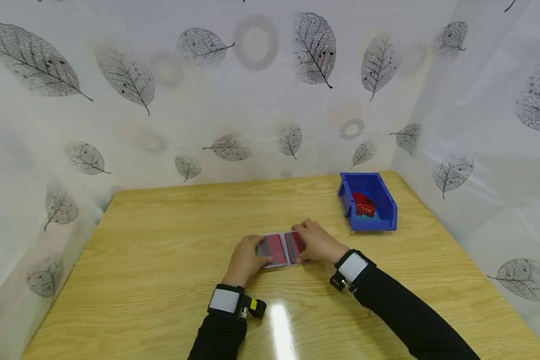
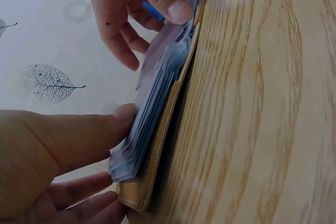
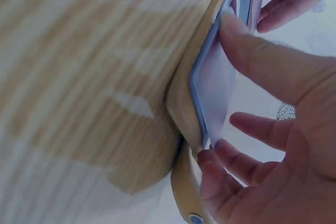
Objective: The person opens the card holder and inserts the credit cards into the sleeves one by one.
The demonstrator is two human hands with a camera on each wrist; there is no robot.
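A tan card holder point(image 1: 276, 250) with clear plastic sleeves lies spread open on the table, pinkish-red and grey cards showing through both halves. My left hand point(image 1: 246, 259) holds its left end, thumb at the near edge and fingers at the far edge. In the left wrist view, the stacked sleeves point(image 2: 149, 121) stand thick above the tan cover, beside the thumb. The right end is held by my right hand point(image 1: 317, 244), with its thumb on a sleeve's edge in the right wrist view. A strap with a snap button point(image 3: 195, 218) sticks out below that hand's fingers.
To the right, toward the back of the wooden table point(image 1: 162, 240), stands a blue open-front bin point(image 1: 373, 225). Inside it lie a red card marked VIP point(image 1: 365, 206) and a teal piece. White leaf-patterned sheeting point(image 1: 261, 100) hangs behind the table and along both sides.
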